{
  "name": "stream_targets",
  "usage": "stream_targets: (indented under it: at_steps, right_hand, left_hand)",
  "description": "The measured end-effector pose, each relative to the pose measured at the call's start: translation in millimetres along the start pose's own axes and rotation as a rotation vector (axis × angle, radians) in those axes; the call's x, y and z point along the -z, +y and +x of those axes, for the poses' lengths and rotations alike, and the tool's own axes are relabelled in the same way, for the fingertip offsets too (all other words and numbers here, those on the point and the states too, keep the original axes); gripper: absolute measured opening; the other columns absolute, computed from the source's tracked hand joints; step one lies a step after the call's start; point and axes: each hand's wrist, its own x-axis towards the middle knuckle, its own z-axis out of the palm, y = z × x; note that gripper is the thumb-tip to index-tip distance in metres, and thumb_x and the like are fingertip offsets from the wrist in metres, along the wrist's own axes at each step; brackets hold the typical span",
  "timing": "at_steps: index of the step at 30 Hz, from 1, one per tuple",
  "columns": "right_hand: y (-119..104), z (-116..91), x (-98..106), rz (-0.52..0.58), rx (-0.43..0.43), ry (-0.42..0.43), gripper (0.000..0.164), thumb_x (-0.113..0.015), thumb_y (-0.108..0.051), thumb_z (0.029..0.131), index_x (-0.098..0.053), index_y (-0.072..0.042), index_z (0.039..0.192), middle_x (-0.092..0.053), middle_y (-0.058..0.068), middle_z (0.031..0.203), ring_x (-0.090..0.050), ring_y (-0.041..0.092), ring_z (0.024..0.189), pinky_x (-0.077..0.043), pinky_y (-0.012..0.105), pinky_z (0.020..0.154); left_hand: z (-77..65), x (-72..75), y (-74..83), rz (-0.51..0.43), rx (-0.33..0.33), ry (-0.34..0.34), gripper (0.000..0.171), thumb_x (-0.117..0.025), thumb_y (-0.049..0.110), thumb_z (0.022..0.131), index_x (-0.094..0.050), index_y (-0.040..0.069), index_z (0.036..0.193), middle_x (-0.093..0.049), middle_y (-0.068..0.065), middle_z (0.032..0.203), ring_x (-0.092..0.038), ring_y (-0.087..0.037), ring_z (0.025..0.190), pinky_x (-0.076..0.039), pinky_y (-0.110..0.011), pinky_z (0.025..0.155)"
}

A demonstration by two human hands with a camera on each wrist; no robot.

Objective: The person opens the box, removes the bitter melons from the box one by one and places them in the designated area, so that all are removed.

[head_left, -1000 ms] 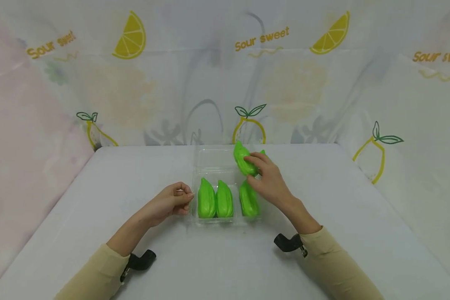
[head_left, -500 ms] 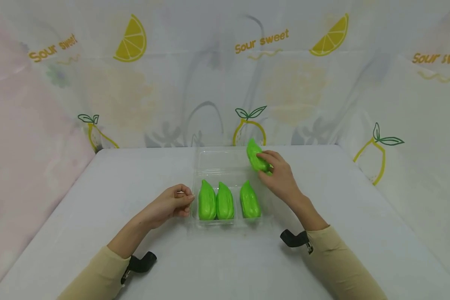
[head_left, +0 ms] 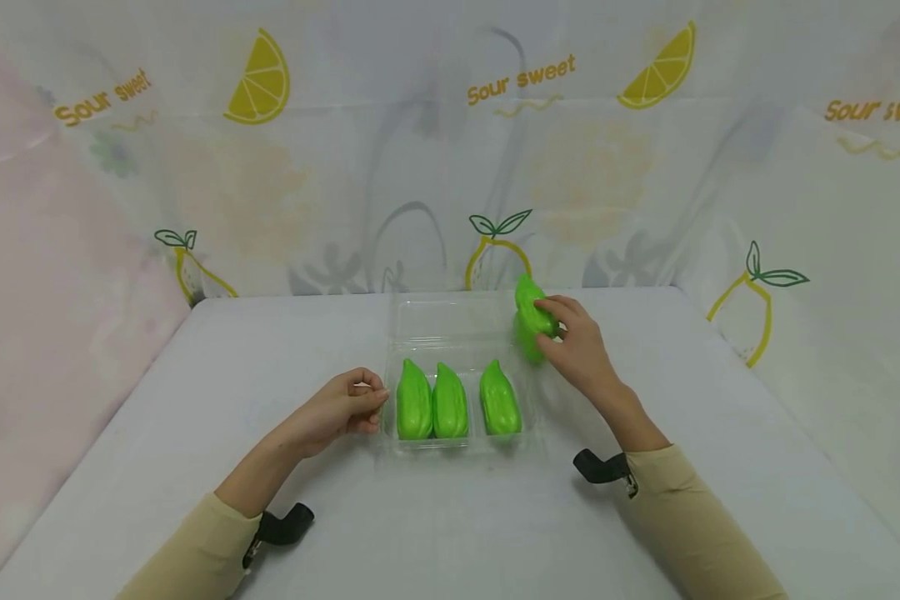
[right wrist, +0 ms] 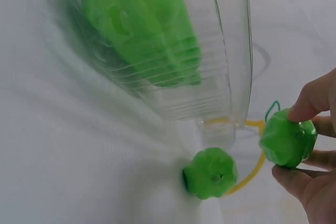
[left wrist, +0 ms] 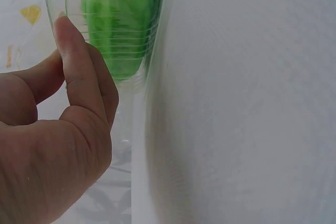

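Several bright green, ribbed, pointed toy vegetables, somewhat like bitter melons, are in view. A clear plastic container (head_left: 431, 442) stands on the table, its lid (head_left: 450, 317) folded back. Two vegetables (head_left: 414, 400) lie side by side in its left compartment, and one vegetable (head_left: 500, 398) lies in the right compartment. My left hand (head_left: 342, 410) pinches the container's left rim between thumb and fingers. To the container's back right, my right hand (head_left: 581, 346) holds a green ribbed toy vegetable (right wrist: 287, 139) in its fingertips, above the table. Below it, another such vegetable (right wrist: 212, 174) rests on the table.
The white-covered table (head_left: 450, 533) ends at a printed cloth (head_left: 345, 167) with lemon drawings at the back. Black wrist-worn mounts (head_left: 598, 467) stick out from both sleeves. The container's right wall (right wrist: 231, 66) rises close to the right hand.
My right hand has carried the held vegetable to the right, from behind the container's right compartment to beyond its right side. My left hand has stayed at the left rim.
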Motion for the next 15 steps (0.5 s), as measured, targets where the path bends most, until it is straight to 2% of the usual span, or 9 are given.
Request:
stream_targets:
  at_steps: [7,15]
  right_hand:
    - [8.6,0.6,3.1,-0.013,-0.039,0.014,0.048,-0.059,-0.002,0.086,-0.058,-0.001,0.134,-0.049,0.016,0.142,-0.054,0.034,0.127,-0.053,0.050,0.100]
    - [20.4,1.0,6.8,-0.076,-0.065,0.036,0.048,-0.058,-0.001,0.084,-0.059,0.001,0.132,-0.051,0.020,0.140,-0.055,0.035,0.125,-0.053,0.050,0.099]
  left_hand:
    - [-0.3,-0.1,0.3,0.003,-0.002,0.001,0.022,-0.056,0.020,0.103,-0.043,0.004,0.111,-0.056,0.001,0.074,-0.057,-0.007,0.066,-0.057,-0.019,0.064]
    - [-0.2,-0.3,0.3,0.004,0.005,0.008,0.021,-0.056,0.019,0.103,-0.043,0.005,0.110,-0.055,0.002,0.074,-0.056,-0.007,0.066,-0.057,-0.019,0.064]
